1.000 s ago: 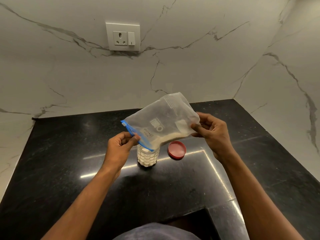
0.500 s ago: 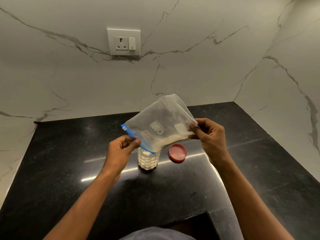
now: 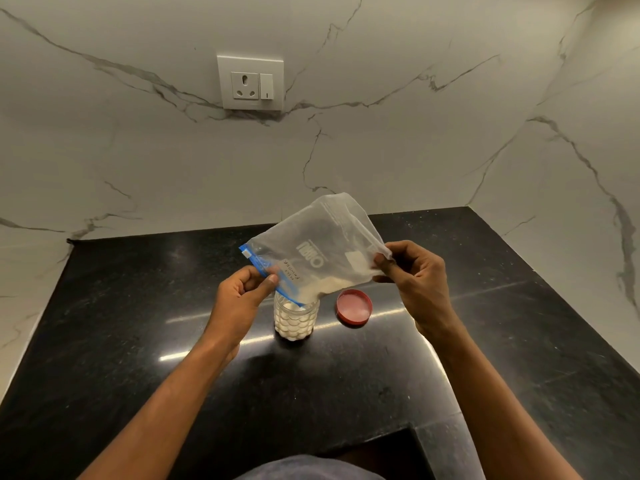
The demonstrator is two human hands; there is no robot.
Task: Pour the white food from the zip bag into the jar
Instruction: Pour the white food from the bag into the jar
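While the bag (image 3: 318, 251) hangs tilted over the jar (image 3: 295, 318), everything turns on one line: the bag's long axis runs from its raised closed corner, up and right of the jar, down to the blue zip edge (image 3: 273, 276), whose low corner sits right at the jar's mouth. The left hand (image 3: 242, 296) is the nearer one to the jar, just left of its rim, thumb and fingers pinched shut on the zip edge. The right hand (image 3: 412, 282) is up and right of the jar, closed in a pinch on the bag's far corner, holding that end higher. White food (image 3: 332, 285) lies banked along the bag's lower side, sliding toward the low corner above the jar; the jar itself looks already largely filled with white. I cannot tell whether food is falling at this instant, nor how wide the mouth of the bag is parted.

By my reading, the pour is well along, with a smaller heap left in the bag. The next lift probably belongs to the right hand, steepening the axis, while the left keeps the low corner over the jar. The red lid (image 3: 354, 307) lies on the counter (image 3: 138, 323) just right of the jar, clear of the pour.
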